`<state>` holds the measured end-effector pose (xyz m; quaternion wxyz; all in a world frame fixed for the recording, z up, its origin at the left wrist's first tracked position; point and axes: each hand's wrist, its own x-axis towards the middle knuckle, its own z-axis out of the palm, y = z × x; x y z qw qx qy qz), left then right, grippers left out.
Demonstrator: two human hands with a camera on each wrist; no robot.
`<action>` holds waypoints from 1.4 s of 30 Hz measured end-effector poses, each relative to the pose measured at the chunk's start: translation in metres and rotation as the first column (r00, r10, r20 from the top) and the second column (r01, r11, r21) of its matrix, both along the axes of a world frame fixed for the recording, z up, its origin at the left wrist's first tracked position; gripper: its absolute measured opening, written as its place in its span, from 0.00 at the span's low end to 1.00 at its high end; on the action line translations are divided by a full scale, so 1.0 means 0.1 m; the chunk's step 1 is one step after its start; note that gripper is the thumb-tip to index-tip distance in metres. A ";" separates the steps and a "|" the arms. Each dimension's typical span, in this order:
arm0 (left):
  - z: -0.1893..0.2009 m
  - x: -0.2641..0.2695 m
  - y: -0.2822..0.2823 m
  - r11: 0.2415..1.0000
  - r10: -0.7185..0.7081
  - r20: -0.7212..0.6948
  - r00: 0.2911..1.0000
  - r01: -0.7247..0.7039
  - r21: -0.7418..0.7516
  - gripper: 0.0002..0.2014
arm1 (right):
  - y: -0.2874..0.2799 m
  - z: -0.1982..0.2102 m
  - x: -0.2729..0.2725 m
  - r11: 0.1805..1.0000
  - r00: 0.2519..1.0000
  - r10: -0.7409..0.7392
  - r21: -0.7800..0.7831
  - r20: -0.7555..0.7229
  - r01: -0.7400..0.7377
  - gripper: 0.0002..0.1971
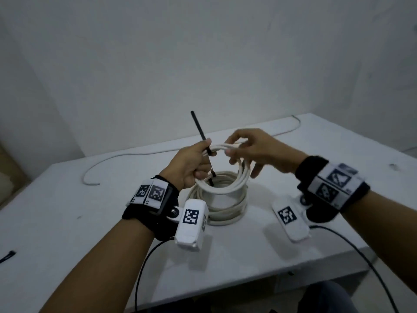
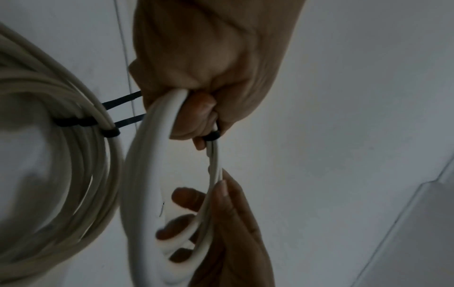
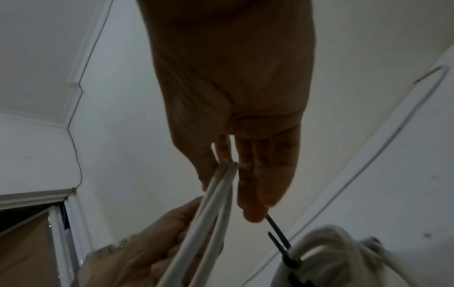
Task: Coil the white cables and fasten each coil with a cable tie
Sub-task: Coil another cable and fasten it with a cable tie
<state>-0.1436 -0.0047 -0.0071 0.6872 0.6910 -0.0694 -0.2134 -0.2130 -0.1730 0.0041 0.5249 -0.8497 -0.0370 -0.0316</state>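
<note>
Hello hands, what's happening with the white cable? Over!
Left hand grips white cable coil and black cable tie. Right hand holds coil. Nothing blocking.

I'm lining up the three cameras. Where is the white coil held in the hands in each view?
Head: held coil at centre, above the tied coil on the table.
Left wrist: centre, long white loop beneath the left hand.
Right wrist: lower centre, strands.
Shared landmark: the tied coil.

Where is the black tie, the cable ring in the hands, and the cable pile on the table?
black tie [image 1: 199, 128], head view, upright strap.
cable ring [image 1: 244, 171], head view, right curve.
cable pile [image 1: 228, 211], head view, front loops.
</note>
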 end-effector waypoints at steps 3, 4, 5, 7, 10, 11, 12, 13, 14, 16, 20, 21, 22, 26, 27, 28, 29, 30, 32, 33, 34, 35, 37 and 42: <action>-0.13 0.02 -0.07 0.997 0.069 -0.021 0.997 -0.068 0.036 0.22 | 0.01 -0.18 -0.01 0.997 0.997 -0.059 -0.044 0.053 0.061 0.12; -0.17 0.01 -0.08 0.993 0.098 0.010 0.995 -0.098 0.064 0.23 | 0.01 -0.24 0.00 0.994 0.994 -0.089 -0.064 0.061 0.093 0.12; -0.20 0.01 -0.09 0.987 0.123 0.054 0.991 -0.128 0.095 0.22 | 0.01 -0.29 0.02 0.990 0.992 -0.114 -0.074 0.057 0.118 0.12; -0.26 0.02 -0.08 0.973 0.155 0.149 0.977 -0.177 0.148 0.18 | 0.02 -0.39 0.06 0.986 0.989 -0.148 -0.075 0.028 0.149 0.13; -0.35 0.04 0.00 0.925 0.141 0.318 0.938 -0.240 0.296 0.11 | 0.04 -0.50 0.13 0.980 0.981 -0.192 -0.063 -0.023 0.190 0.13; -0.37 0.03 0.03 0.895 0.117 0.367 0.923 -0.258 0.364 0.09 | 0.06 -0.53 0.16 0.977 0.979 -0.202 -0.077 -0.034 0.199 0.14; -0.39 0.02 0.05 0.866 0.084 0.409 0.909 -0.270 0.422 0.07 | 0.08 -0.56 0.18 0.973 0.977 -0.209 -0.108 -0.044 0.203 0.14; -0.41 0.02 0.08 0.844 0.053 0.440 0.897 -0.276 0.460 0.07 | 0.11 -0.57 0.20 0.967 0.976 -0.214 -0.154 -0.046 0.205 0.13; -0.43 0.01 0.10 0.833 0.033 0.461 0.887 -0.279 0.477 0.07 | 0.14 -0.59 0.21 0.954 0.976 -0.217 -0.221 -0.035 0.204 0.12; -0.44 0.00 0.13 0.820 0.015 0.500 0.866 -0.297 0.490 0.08 | 0.18 -0.59 0.23 0.889 0.978 -0.205 -0.413 0.032 0.199 0.11; -0.46 -0.01 0.13 0.788 -0.040 0.575 0.817 -0.328 0.522 0.06 | 0.19 -0.63 0.25 0.727 0.966 -0.218 -0.637 0.139 0.256 0.11; -0.46 -0.01 0.12 0.781 -0.058 0.593 0.803 -0.333 0.529 0.06 | 0.19 -0.63 0.26 0.718 0.965 -0.226 -0.646 0.134 0.259 0.12; -0.46 -0.02 0.12 0.775 -0.072 0.604 0.794 -0.337 0.535 0.06 | 0.19 -0.63 0.26 0.712 0.966 -0.230 -0.655 0.120 0.252 0.12; -0.42 -0.02 0.14 0.777 -0.068 0.611 0.789 -0.342 0.528 0.06 | 0.16 -0.56 0.23 0.715 0.978 -0.205 -0.678 0.033 0.173 0.20; -0.39 -0.02 0.15 0.783 -0.054 0.623 0.780 -0.354 0.511 0.06 | 0.14 -0.52 0.22 0.730 0.979 -0.202 -0.665 0.008 0.156 0.22; -0.35 0.00 0.17 0.792 -0.030 0.632 0.774 -0.368 0.488 0.05 | 0.11 -0.47 0.22 0.753 0.979 -0.204 -0.641 -0.008 0.151 0.24; -0.32 0.02 0.20 0.800 -0.001 0.632 0.775 -0.378 0.465 0.04 | 0.08 -0.43 0.22 0.778 0.978 -0.209 -0.608 -0.014 0.158 0.23; -0.29 0.06 0.22 0.806 0.030 0.623 0.782 -0.387 0.447 0.05 | 0.05 -0.38 0.23 0.803 0.977 -0.214 -0.572 -0.014 0.168 0.22; -0.23 0.16 0.29 0.805 0.072 0.594 0.801 -0.398 0.440 0.08 | -0.03 -0.28 0.29 0.838 0.974 -0.225 -0.513 -0.014 0.186 0.15; -0.20 0.23 0.32 0.798 0.072 0.585 0.808 -0.398 0.452 0.10 | -0.07 -0.23 0.33 0.848 0.974 -0.228 -0.493 -0.011 0.193 0.13; -0.18 0.29 0.36 0.788 0.061 0.581 0.812 -0.396 0.471 0.11 | -0.12 -0.19 0.39 0.857 0.974 -0.225 -0.478 -0.007 0.195 0.11; -0.16 0.36 0.39 0.778 0.042 0.580 0.814 -0.391 0.492 0.11 | -0.17 -0.16 0.46 0.864 0.976 -0.218 -0.465 -0.004 0.191 0.10; -0.13 0.51 0.46 0.759 -0.001 0.578 0.816 -0.376 0.532 0.09 | -0.25 -0.13 0.62 0.879 0.979 -0.204 -0.443 -0.021 0.174 0.10; -0.15 0.97 0.60 0.781 -0.099 0.483 0.870 -0.233 0.579 0.04 | -0.44 -0.16 1.17 0.865 0.978 -0.187 -0.488 -0.094 0.118 0.11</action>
